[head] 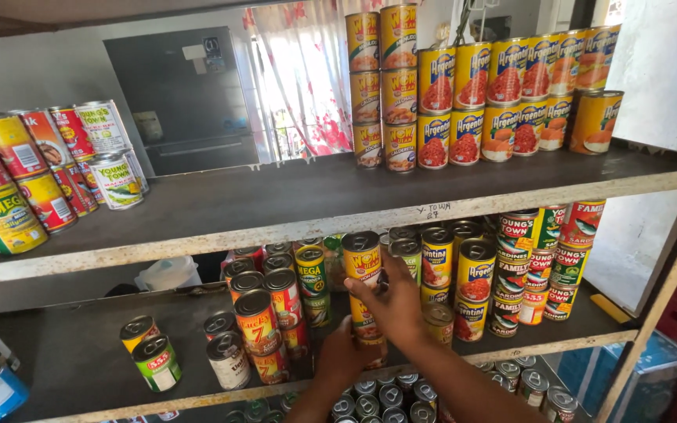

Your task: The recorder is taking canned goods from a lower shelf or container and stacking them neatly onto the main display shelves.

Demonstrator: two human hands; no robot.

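grey shelves (291, 196) on a worn wooden frame fill the view, stacked with tinned food, with a dark refrigerator (178, 98) and a red-and-white flowered curtain (307, 70) showing behind the top shelf.

on the middle shelf (80, 352) both of the person's hands work at one column of yellow tins (363, 301) that stands among other stacks. the right hand (393, 301) reaches in from below, its fingers (362, 291) curled round the side of the column just under the top yellow tin (362, 257), closed against the metal. the left hand (340, 352) sits lower, its fingers wrapped round the base of the same column near the shelf's front edge; how tightly it grips cannot be told, since the back of the hand hides the fingertips.

just left of the column stand red tins (258, 321) and a green-labelled tin (311, 270); just right of it stand yellow-and-blue tins (476, 270) in a double stack. further right, red and green fish tins (546, 262) are piled three and four high. two loose tins with green labels (150, 352) stand apart at the left of the middle shelf.

the top shelf carries a block of yellow tins (464, 90) at the right and a leaning group of red and white tins (48, 157) at the left. more tin tops (378, 399) show on the shelf below the hands.
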